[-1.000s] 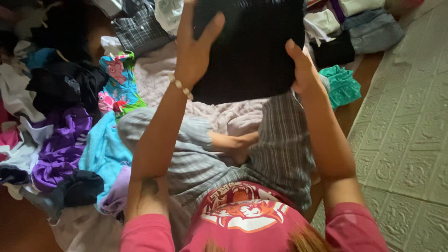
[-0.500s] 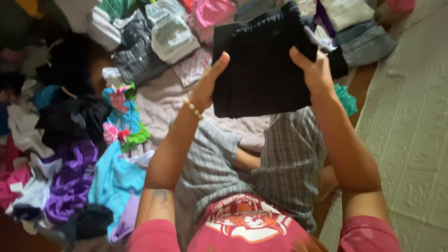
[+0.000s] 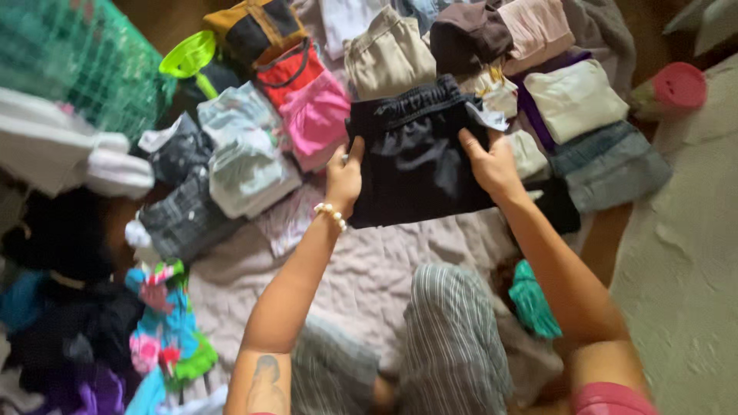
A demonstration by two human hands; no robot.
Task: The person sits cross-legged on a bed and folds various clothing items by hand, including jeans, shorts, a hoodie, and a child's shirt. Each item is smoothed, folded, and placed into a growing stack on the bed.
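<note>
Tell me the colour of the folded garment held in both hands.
Black, with a gathered waistband at its top edge; the garment shows best in the head view.

Brown wooden floor (image 3: 165, 19), pale embossed mat (image 3: 684, 253), dim daylight

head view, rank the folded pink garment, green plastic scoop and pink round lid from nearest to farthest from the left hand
1. Folded pink garment: just up-left of the left hand, beside the black garment it holds.
2. Green plastic scoop: farther up-left, near the green mesh basket.
3. Pink round lid: farthest, at the far right.
</note>
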